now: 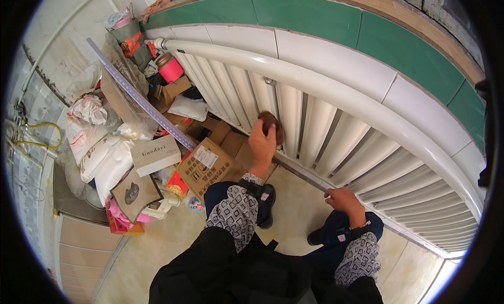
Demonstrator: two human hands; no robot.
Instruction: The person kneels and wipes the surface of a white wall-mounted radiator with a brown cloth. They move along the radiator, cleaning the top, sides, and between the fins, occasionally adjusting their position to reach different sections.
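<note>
My left hand [264,144] presses a dark reddish-brown cloth or pad [271,123] against the lower part of a white column radiator [289,119]. The fingers are spread over the cloth, and part of it is hidden behind them. Farther right, my right hand [345,200] hangs over my bent knee with its fingers curled in. Nothing shows in that hand, and it appears apart from the radiator. The radiator's thick top pipe [315,76] curves along the wall above both hands. A small metal fitting [269,81] sits between two columns above the cloth.
Left of my left hand, a cardboard box [208,166] with printing stands among a heap of bags and packages. A white box [155,155] and a long perforated strip [138,93] lie there too. A pink-and-brown jar [170,68] is by the red valve handle [152,49].
</note>
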